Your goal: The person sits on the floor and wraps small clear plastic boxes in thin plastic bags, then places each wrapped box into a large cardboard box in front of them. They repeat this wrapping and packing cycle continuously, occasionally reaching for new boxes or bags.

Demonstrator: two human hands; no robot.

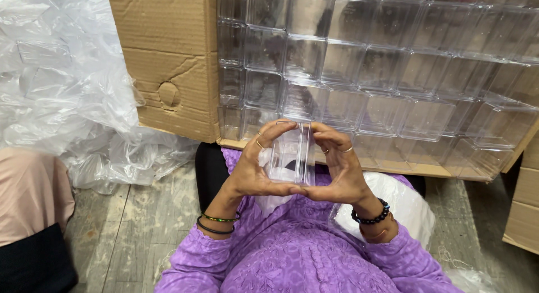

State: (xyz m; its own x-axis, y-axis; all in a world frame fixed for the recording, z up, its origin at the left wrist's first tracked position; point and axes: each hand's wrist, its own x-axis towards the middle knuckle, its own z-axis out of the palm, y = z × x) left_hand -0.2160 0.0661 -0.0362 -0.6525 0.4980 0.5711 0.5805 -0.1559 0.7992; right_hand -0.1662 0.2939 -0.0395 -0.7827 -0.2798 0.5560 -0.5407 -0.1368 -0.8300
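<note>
L hand (250, 169) & R hand (342, 172), both grips holding clear plastic box (292, 154), cardboard carton (168, 57) w/ stacked clear boxes (382, 74) behind

Clear box (292, 152) btwn left hand (252, 169) & right hand (339, 169)

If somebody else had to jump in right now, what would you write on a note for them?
Left hand: fingers curled around the left side of a clear plastic box, thumb underneath.
Right hand: gripping the box's right side, thumb meeting the left thumb below it.
The box is held upright above the lap, just in front of the cardboard carton.
Done: the carton, lying on its side, already shows several rows of stacked clear boxes.
Left: the box in hand is not yet in the carton; a gap seems to remain at the lower edge.
Loose plastic wrap is piled at the left.
</note>
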